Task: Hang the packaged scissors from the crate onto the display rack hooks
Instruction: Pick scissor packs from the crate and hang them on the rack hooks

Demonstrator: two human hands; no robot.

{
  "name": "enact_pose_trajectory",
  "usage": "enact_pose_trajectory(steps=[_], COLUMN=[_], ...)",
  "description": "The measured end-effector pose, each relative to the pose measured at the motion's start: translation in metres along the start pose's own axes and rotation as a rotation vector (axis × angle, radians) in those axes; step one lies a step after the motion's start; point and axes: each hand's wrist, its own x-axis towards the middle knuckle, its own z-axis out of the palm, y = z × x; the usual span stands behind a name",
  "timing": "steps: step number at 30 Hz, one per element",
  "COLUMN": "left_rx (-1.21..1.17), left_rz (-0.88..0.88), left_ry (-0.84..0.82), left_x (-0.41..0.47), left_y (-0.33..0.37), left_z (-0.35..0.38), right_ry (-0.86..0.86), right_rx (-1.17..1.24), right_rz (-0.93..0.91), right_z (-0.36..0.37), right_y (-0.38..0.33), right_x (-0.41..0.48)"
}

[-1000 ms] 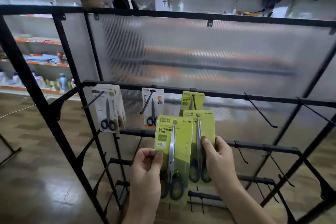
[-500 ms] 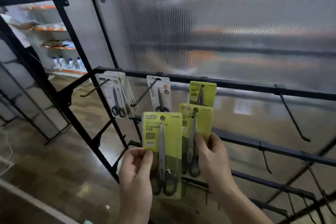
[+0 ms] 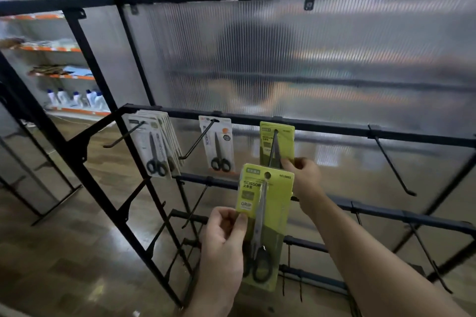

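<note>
My left hand (image 3: 223,242) pinches the lower left of a green packaged pair of scissors (image 3: 268,216) and holds it upright in front of the black display rack (image 3: 334,127). Behind and above it, another green scissors pack (image 3: 277,141) sits on a hook of the upper rail. My right hand (image 3: 306,180) pinches that pack's lower right edge. Whether a second green pack lies behind it I cannot tell. The crate is out of view.
Several white scissors packs (image 3: 154,147) hang on the left hook and a single white pack (image 3: 218,148) on the one beside it. Bare hooks (image 3: 392,162) stick out to the right and on the lower rails. A ribbed translucent panel (image 3: 283,59) backs the rack; two people stand behind it.
My right hand has raised its green pack up to the hook where a green pack hung. My left hand has kept its pack low in front. The camera has swung left and closer.
</note>
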Motion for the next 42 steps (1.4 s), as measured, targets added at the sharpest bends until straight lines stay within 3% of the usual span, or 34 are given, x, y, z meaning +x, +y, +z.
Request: enact_pose_trajectory(steps=[9,23,29,35,38,42], left_rx=[0.002,0.078,0.335,0.287,0.375,0.64], left_rz=[0.059,0.089,0.099,0.065,0.035,0.144], left_ry=[0.019,0.112,0.103,0.111,0.045,-0.064], left_x=[0.01,0.022,0.08,0.12,0.123,0.108], left_y=[0.004,0.001,0.008,0.014,0.011,0.019], left_z=[0.023,0.034,0.058,0.085,0.075,0.03], right_ry=[-0.026,-0.245,-0.324,-0.322,-0.301,-0.289], right_rx=[-0.201,-0.207,-0.253,-0.317,-0.355,-0.45], right_rz=[-0.096,-0.198,-0.196,-0.122,-0.103,-0.123], right_z=[-0.048,-0.074,-0.084,-0.104,-0.107,-0.097], right_y=[0.014,0.014,0.02,0.035,0.039,0.039], right_x=[-0.055,-0.105,-0.112,-0.123,-0.13,-0.142])
